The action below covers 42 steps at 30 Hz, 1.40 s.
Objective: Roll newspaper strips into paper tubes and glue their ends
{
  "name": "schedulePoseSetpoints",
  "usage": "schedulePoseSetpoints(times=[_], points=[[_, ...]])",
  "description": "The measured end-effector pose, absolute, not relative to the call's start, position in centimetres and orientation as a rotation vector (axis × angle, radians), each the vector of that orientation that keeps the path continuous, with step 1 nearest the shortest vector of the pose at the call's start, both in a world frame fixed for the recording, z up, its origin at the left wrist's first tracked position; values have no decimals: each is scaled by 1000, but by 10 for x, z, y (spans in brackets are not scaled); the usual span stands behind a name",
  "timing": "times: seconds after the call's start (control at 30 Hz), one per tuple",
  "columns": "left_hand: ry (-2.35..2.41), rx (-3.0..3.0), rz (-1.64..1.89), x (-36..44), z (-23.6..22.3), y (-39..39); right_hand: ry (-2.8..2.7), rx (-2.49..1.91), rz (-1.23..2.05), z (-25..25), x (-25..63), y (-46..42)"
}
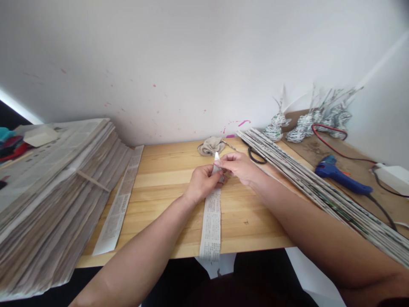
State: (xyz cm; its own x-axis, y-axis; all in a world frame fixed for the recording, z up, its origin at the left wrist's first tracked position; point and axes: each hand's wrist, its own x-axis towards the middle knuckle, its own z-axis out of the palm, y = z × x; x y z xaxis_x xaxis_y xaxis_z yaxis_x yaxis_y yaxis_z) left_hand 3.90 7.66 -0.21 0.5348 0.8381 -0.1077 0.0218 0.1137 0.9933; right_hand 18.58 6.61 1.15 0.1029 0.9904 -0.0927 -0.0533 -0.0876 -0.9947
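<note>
A long newspaper strip (211, 226) runs toward me over the wooden table, its near end hanging slightly past the front edge. My left hand (204, 179) pinches the strip near its far end, thumb on top. Opposite it, my right hand (238, 166) has its fingers closed on the same end, where the paper narrows to a white folded tip standing up between the hands. The fingertips partly cover the fold. Just beyond the hands lies a crumpled beige cloth (211, 146). Black-handled scissors (257, 156) lie beside my right hand, partly under paper rods.
A tall newspaper stack (79, 183) fills the left, with another strip (123, 200) alongside. Rolled paper rods (306, 187) lie diagonally at right. Beyond them are a blue glue gun (343, 177) with its cable, a white power block (393, 177) and several woven paper figures (305, 127) by the wall.
</note>
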Motion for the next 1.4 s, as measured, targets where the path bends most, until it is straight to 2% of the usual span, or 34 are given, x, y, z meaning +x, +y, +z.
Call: schedulePoseSetpoints(times=[0.67, 0.93, 1.4], points=[[706, 1213, 606, 36, -6, 80, -1104, -1213, 1213, 13, 184, 63], [744, 1197, 600, 34, -3, 81, -1419, -1223, 1303, 18, 201, 64], [749, 1247, 598, 38, -5, 76, -1142, -1256, 1242, 13, 191, 65]])
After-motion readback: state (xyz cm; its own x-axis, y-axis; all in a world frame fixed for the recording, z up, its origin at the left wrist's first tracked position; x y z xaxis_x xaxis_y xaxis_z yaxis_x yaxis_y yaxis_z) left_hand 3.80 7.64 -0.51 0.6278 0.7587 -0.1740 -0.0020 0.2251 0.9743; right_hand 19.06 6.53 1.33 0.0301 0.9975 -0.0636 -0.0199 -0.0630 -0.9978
